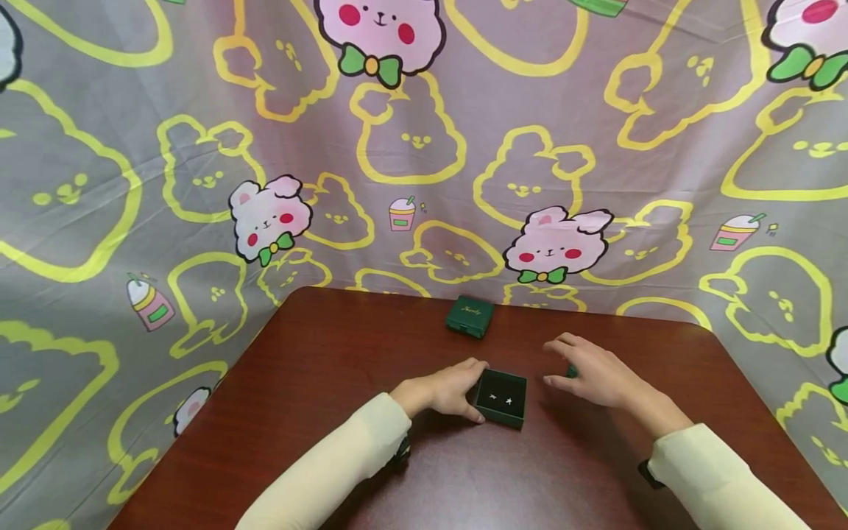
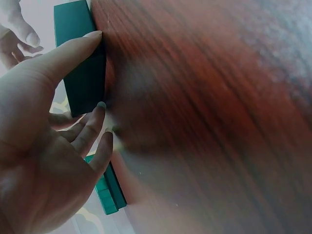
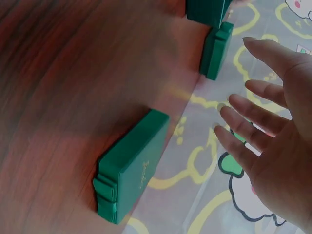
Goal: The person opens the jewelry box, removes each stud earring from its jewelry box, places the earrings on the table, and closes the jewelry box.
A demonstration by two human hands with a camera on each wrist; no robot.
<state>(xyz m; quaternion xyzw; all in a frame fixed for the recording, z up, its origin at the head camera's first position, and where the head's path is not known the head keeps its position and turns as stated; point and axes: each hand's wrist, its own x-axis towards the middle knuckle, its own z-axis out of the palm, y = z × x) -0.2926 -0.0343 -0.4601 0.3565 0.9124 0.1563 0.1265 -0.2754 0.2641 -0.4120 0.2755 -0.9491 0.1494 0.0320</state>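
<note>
Green lidless box (image 1: 500,419), right there in left hand (image 1: 445,391): thumb and fingers grip its left side; near-square, no clear long axis. Inside, just right of grip, two tiny star-like pieces (image 1: 509,401) on black lining. Further right of grip, right hand (image 1: 596,374) hovers, fingers spread, holding nothing, nearer than left to bow-trimmed green box (image 3: 139,165). Farthest, beyond grip, gold-lettered green box (image 1: 470,316) near back edge of table (image 1: 358,331).
</note>
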